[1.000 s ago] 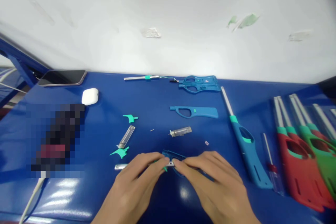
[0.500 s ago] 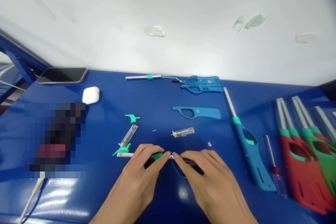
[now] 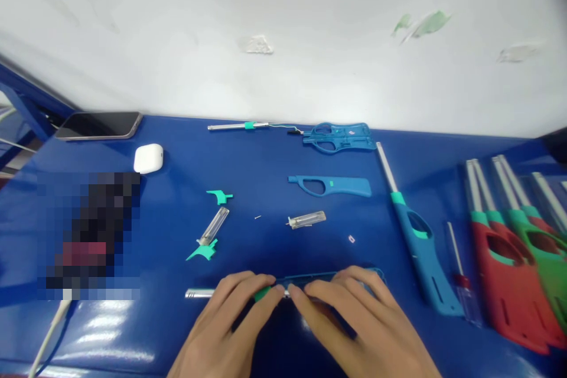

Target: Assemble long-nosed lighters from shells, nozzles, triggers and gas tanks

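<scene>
My left hand (image 3: 233, 319) is closed around a metal lighter tube (image 3: 198, 293) with a green collar, whose silver tip sticks out to the left. Close beside it, my right hand (image 3: 354, 319) pinches the tube's inner end, thumb near the left thumb. Behind and partly under the right fingers lies a blue lighter shell (image 3: 377, 273), mostly hidden. Beyond the hands are two clear fuel tanks (image 3: 214, 226) (image 3: 308, 220), two green triggers (image 3: 219, 196) (image 3: 204, 250), a small screw (image 3: 257, 217) and a small pink piece (image 3: 351, 239).
Farther back lie a blue half shell (image 3: 345, 186), an opened blue shell (image 3: 349, 137) and a wired tube (image 3: 230, 126). An assembled blue lighter (image 3: 420, 248), screwdriver (image 3: 463, 283) and red lighters (image 3: 500, 271) stand right. A phone (image 3: 100, 125) and white case (image 3: 149, 159) lie left.
Both hands and the tube have moved lower in the view, nearer to me. More of the blue shell shows behind the right hand. The whole view has shifted slightly.
</scene>
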`<state>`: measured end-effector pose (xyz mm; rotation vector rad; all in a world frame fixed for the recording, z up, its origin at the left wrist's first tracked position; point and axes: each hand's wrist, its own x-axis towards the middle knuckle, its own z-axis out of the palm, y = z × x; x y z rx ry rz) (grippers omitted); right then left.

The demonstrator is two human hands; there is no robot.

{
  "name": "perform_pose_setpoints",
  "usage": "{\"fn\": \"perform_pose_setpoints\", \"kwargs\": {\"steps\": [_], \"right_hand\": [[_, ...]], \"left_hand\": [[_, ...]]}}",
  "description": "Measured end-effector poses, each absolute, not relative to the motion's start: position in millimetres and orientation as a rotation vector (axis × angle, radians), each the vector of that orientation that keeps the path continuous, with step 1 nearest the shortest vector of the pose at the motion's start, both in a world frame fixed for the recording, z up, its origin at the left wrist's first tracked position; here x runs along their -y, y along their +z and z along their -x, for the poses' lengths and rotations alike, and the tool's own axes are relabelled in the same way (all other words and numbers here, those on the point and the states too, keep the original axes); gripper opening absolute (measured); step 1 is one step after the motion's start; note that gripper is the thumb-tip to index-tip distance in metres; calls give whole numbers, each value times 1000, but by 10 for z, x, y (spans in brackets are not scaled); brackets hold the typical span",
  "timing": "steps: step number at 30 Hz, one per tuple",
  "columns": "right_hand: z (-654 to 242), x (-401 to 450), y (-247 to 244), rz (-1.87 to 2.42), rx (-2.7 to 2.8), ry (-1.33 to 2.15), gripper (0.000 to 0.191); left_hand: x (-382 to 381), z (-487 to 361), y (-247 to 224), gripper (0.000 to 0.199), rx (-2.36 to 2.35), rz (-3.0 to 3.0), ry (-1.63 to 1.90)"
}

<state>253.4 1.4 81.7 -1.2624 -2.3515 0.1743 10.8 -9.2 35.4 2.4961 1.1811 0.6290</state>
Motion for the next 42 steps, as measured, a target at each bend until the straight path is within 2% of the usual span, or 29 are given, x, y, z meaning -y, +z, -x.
{"fn": "perform_pose_setpoints", "kwargs": {"steps": [6,14,19,26,31,42], "right_hand": [[-2456,-38,745,1308,2329,123,35],[-2549,-48,708,1277,2444,149,34],[-2537,-23,627,1279,2408,179,45],[-2525,39,556,1308,2277,237,43],[-2844,91,517,1376,2237,242,30],[-3018,143,391,1543,2290,340,42]], "left_hand": [[57,-122,315,57,-1206,-2504,654],[123,-164,216,59,-1241,-2476,650],[142,-180,187,54,-1243,-2439,669],[87,-300,216,32,-1253,-2420,828],[33,-342,229,28,-1223,-2360,864],[20,-348,231,29,-1229,-2321,879]]}}
